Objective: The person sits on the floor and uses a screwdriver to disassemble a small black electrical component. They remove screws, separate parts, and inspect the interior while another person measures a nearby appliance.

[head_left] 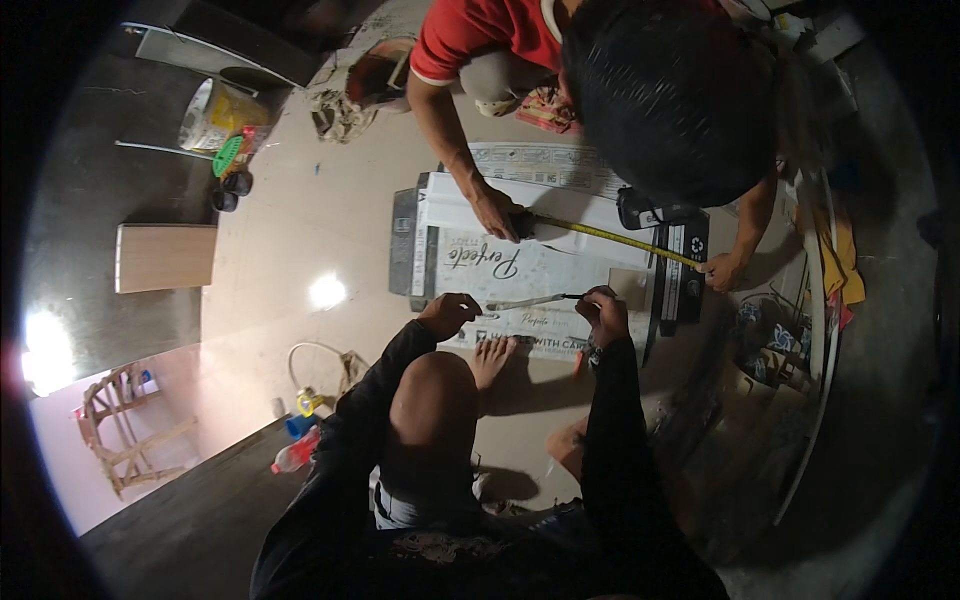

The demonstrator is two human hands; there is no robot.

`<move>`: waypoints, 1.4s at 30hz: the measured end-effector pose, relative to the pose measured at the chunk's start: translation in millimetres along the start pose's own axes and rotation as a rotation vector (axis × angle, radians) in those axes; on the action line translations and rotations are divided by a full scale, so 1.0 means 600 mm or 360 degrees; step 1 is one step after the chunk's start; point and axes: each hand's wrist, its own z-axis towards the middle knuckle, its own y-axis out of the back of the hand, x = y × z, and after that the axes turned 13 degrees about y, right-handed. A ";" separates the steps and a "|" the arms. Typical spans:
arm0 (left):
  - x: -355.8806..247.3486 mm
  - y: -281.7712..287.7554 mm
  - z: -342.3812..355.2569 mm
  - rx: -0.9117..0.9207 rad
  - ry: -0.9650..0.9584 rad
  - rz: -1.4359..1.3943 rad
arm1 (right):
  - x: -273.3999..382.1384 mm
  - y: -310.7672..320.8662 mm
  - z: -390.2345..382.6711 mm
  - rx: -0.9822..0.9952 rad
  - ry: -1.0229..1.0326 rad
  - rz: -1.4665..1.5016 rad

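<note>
A slim, pale, stick-like tool with a dark end lies level above the printed cardboard; its exact kind is unclear. My right hand is closed on its dark end. My left hand is curled in a pinch beside the tool's pale end, and what those fingers hold, if anything, I cannot make out. Across from me, a person in a red shirt stretches a yellow tape measure over the cardboard. Its dark case is under one of that person's hands, and the other hand holds the far end.
An orange-handled item lies near my right forearm. To the left are a bucket, a wooden board and a red-and-clear bottle. A box of scraps and a yellow cloth are at right. My bare foot touches the cardboard's near edge.
</note>
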 end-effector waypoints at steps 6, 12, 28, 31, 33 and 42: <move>0.051 -0.065 0.163 0.0362 -0.0685 -0.0015 | -0.042 0.074 0.079 0.0402 -0.0285 -0.0008; 0.008 -0.082 0.168 0.0080 -0.0780 0.0217 | -0.036 0.105 0.100 0.0515 -0.0267 -0.0114; 0.018 -0.161 0.129 0.0078 -0.0824 0.0173 | -0.093 0.134 0.059 0.0827 0.0312 0.0695; -0.005 -0.133 0.131 -0.0300 -0.0984 0.0295 | -0.075 0.119 0.064 0.0855 0.0374 0.0610; -0.029 -0.113 0.137 -0.0425 -0.0911 0.0276 | -0.063 0.106 0.068 0.0898 0.0344 0.0665; -0.116 -0.025 0.170 -0.0944 -0.1062 0.0786 | -0.032 0.033 0.088 0.0749 0.0420 0.0230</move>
